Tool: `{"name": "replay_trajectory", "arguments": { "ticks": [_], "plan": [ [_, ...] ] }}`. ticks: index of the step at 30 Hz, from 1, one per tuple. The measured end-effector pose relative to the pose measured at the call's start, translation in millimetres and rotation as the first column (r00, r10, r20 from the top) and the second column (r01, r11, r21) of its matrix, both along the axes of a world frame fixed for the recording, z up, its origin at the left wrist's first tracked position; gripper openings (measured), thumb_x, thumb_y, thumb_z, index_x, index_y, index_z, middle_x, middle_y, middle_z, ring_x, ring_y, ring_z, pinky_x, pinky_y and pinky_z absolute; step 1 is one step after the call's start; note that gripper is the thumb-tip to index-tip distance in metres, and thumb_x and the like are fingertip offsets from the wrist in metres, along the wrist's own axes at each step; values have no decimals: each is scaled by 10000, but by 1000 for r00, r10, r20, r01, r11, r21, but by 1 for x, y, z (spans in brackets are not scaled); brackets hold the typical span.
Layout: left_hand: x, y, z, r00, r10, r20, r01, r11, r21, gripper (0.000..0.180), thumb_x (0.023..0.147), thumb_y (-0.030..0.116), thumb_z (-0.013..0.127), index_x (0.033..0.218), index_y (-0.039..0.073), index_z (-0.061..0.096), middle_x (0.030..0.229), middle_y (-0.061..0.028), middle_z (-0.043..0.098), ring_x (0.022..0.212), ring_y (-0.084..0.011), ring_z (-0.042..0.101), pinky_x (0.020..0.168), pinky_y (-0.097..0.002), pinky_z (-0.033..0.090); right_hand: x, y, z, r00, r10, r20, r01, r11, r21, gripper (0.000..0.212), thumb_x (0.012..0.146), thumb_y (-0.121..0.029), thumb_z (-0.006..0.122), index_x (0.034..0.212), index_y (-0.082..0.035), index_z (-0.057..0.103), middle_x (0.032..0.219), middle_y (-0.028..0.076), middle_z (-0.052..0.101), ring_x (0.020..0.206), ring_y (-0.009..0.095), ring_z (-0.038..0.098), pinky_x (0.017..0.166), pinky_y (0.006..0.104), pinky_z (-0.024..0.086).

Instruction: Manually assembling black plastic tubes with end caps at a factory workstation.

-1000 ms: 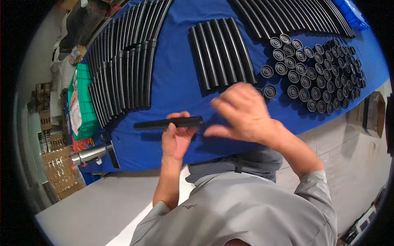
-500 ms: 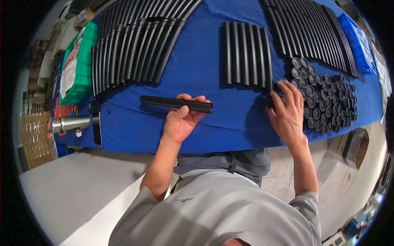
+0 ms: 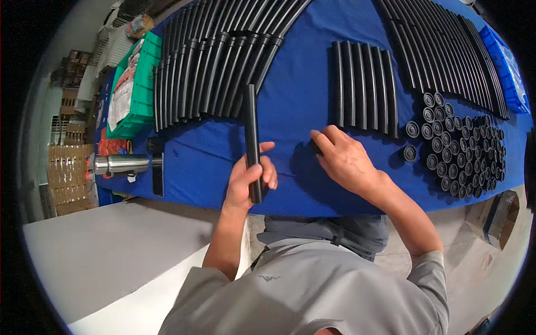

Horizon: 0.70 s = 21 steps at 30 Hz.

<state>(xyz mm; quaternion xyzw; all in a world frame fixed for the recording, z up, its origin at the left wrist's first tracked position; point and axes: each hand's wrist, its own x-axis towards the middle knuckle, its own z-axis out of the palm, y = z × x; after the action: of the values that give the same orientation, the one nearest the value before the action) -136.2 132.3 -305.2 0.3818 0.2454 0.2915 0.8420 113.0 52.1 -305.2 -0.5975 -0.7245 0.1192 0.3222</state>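
Observation:
My left hand [image 3: 243, 183] is closed around the lower part of a plain black tube [image 3: 251, 120], which points away from me over the blue cloth. To its right, my right hand [image 3: 350, 161] pinches a small black end cap [image 3: 315, 147], mostly hidden under the fingers. The cap is apart from the tube. Many round black end caps [image 3: 446, 139] stand in a cluster at the right, with two loose caps [image 3: 410, 153] at the cluster's near left. A short row of black tubes [image 3: 362, 89] lies beyond my right hand.
Black tubes with collared ends [image 3: 212, 78] fill the far left, and more tubes [image 3: 441, 53] lie far right. A green crate [image 3: 137, 106] and a blue crate [image 3: 505, 70] flank them. A steel flask [image 3: 120, 163] and a phone [image 3: 158, 176] lie near left on the blue cloth [image 3: 190, 190].
The tube in my left hand has turned from lying crosswise to pointing away from me. My right hand has moved left from the caps, carrying one. The whole view has shifted slightly.

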Motion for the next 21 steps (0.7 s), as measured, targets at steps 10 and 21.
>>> {"name": "replay_trajectory", "arguments": {
  "ticks": [10, 21],
  "plan": [
    [-52, -3, 36, 852, -114, -511, 273, 930, 248, 577, 809, 114, 739, 1333, -47, 556, 837, -56, 628, 648, -96, 552, 578, -239, 449, -18, 23, -3, 989, -89, 115, 94, 995, -38, 516, 806, -21, 610, 1306, 53, 508, 981, 171, 561, 853, 301, 653, 705, 383, 577],
    [-52, 10, 41, 810, -451, -375, 469, 882, -46, 589, 966, 214, 605, 1458, -56, 426, 1245, -267, 635, 858, -296, 734, 669, -328, 620, 13, 1, -8, 675, 239, -698, -536, 809, -242, 475, 800, -139, 808, 1217, -20, 616, 966, 74, 691, 727, 105, 627, 668, 284, 504]
  ]
}}
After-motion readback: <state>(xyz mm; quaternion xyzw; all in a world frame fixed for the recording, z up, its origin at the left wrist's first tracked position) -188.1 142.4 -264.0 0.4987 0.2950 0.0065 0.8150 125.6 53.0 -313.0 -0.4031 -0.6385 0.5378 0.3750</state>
